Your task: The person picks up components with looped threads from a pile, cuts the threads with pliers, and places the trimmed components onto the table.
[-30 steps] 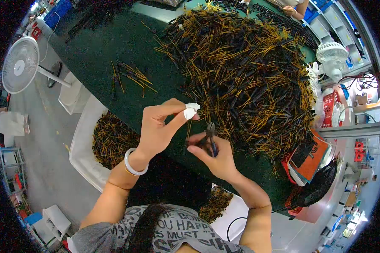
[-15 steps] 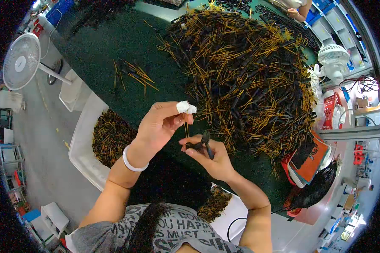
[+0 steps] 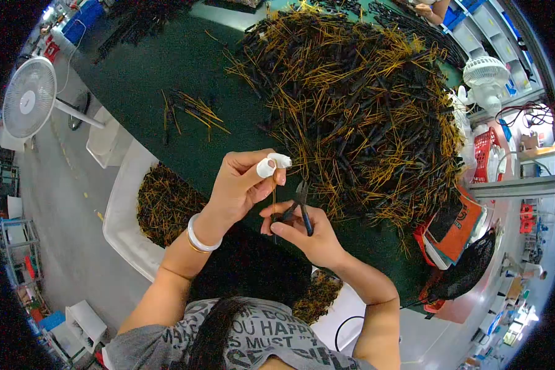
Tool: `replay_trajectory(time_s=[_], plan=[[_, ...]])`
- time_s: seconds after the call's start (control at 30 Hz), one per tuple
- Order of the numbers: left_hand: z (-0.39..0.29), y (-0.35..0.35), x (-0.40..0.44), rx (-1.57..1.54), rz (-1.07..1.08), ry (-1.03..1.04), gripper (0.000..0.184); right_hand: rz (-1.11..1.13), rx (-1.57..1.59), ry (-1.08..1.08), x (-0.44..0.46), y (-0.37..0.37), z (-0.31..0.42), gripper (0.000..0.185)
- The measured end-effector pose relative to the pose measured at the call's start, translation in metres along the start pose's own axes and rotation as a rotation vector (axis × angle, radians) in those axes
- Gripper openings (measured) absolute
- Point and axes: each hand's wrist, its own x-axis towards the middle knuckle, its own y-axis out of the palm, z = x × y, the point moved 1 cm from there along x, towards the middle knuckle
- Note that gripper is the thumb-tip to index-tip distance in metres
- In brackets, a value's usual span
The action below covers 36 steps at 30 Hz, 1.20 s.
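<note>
My left hand (image 3: pixel 240 188), with white tape around its thumb and a finger, is closed in a pinch on a thin yellow wire (image 3: pixel 274 200). The wire runs down to my right hand (image 3: pixel 311 237), whose fingertips are closed on a dark end piece that is partly hidden. Small dark pliers (image 3: pixel 304 213) also sit in the right hand, jaws pointing up and away from the wire. Beyond both hands lies a big heap of yellow wires with black ends (image 3: pixel 357 117) on the green table (image 3: pixel 228 80).
A few loose wires (image 3: pixel 200 112) lie left of the heap. A white bin (image 3: pixel 120 216) filled with similar wires stands at the table's left edge. On the right are an orange packet (image 3: pixel 456 234) and a small white fan (image 3: pixel 486 77). Another person's hand (image 3: pixel 424 10) shows at the far edge.
The pliers have turned in my right hand so that their jaws show more plainly. My left hand has shifted slightly, and the wire stays between both hands.
</note>
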Motion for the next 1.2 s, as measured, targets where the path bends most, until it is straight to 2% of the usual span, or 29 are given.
replay_trajectory(time_s=[0.2,0.27,0.33,0.4,0.47,0.5,0.57,0.6,0.63,0.7,0.73,0.87,0.93,1.07,1.2], plan=[[0.001,0.001,-0.005,0.0,-0.109,-0.014,0.016,-0.022,0.026,0.008,-0.001,0.004,-0.004,0.023],[0.006,-0.003,-0.005,0.095,-0.201,0.084,0.016,-0.01,0.019,0.025,0.0,0.004,-0.007,0.023],[0.009,-0.002,-0.007,0.088,-0.228,0.093,0.017,0.001,0.014,0.045,0.0,0.003,-0.01,0.022],[0.008,0.002,-0.008,0.08,-0.252,0.103,0.017,-0.046,-0.114,0.045,-0.001,0.001,-0.011,0.026],[-0.002,0.014,-0.011,0.047,-0.177,-0.065,0.019,-0.194,-0.295,-0.046,-0.003,0.0,-0.005,0.027],[-0.004,0.018,-0.015,0.217,-0.154,-0.11,0.02,-0.248,-0.305,0.015,-0.004,-0.003,0.002,0.027],[-0.007,0.021,-0.019,0.283,-0.022,-0.211,0.018,-0.382,-0.4,-0.083,-0.005,-0.008,-0.001,0.025],[-0.009,0.022,-0.021,0.257,0.018,-0.235,0.018,-0.317,-0.464,-0.142,-0.006,-0.013,0.003,0.033],[-0.01,0.024,-0.022,0.232,0.057,-0.257,0.017,-0.316,-0.464,-0.138,-0.003,-0.013,0.003,0.033],[-0.012,0.024,-0.022,0.249,0.055,-0.304,0.016,-0.297,-0.612,-0.317,0.001,-0.013,0.003,0.047],[-0.011,0.022,-0.022,0.241,0.055,-0.34,0.015,-0.256,-0.722,-0.318,0.001,-0.012,0.011,0.058],[-0.012,0.02,-0.022,0.194,0.057,-0.404,0.015,-0.242,-0.763,-0.325,0.002,-0.014,0.009,0.06],[-0.014,0.02,-0.021,0.18,0.069,-0.409,0.015,-0.202,-0.887,-0.398,0.003,-0.016,0.014,0.06],[-0.017,0.02,-0.021,0.15,0.09,-0.471,0.016,-0.158,-0.946,-0.451,0.004,-0.019,0.015,0.061],[-0.018,0.021,-0.021,0.102,0.102,-0.481,0.017,-0.18,-0.999,-0.439,0.001,-0.02,0.012,0.051]])
